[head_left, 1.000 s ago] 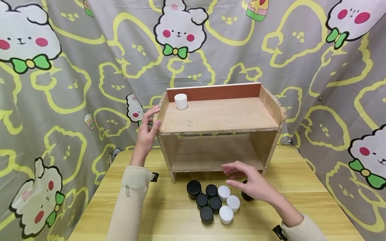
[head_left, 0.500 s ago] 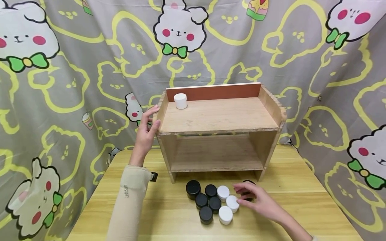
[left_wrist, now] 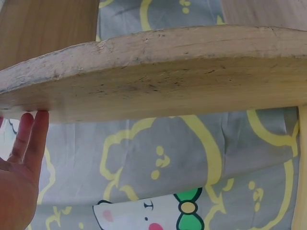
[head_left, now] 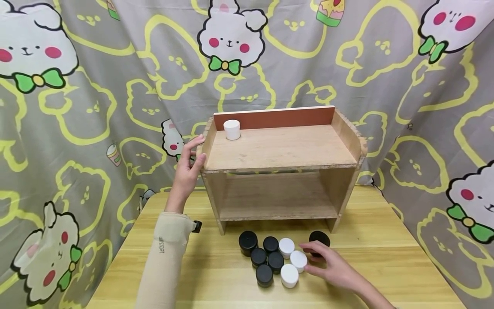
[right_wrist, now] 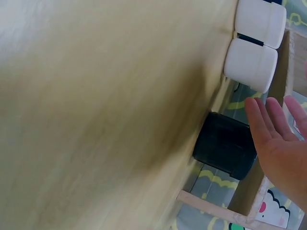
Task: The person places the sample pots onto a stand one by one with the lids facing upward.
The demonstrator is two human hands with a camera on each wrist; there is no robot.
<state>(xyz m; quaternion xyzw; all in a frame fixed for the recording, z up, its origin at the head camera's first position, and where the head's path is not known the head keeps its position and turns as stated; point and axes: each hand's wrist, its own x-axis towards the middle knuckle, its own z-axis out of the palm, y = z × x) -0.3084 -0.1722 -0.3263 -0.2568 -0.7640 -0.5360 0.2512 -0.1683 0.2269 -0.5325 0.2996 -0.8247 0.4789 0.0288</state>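
Note:
My left hand (head_left: 185,176) touches the left side panel of a small wooden shelf (head_left: 285,148); in the left wrist view its straight fingers (left_wrist: 36,139) meet the panel's outer face. Low over the table, my right hand (head_left: 332,267) has thumb and fingers spread at the right side of a white round jar (head_left: 298,260). In the right wrist view, that hand's fingertips point toward the white jars (right_wrist: 251,60), with a larger black jar (right_wrist: 225,145) beside the hand. Two more white jars, one of them the front jar (head_left: 289,275), stand close by.
Several black jars (head_left: 258,257) cluster left of the white ones on the wooden table (head_left: 216,279). A white jar (head_left: 232,130) sits at the left of the shelf's top board. Behind hangs a patterned grey curtain (head_left: 293,77).
My right hand has come down from in front of the shelf toward the near white jars, uncovering the black jar at the right. The left hand stays on the side panel.

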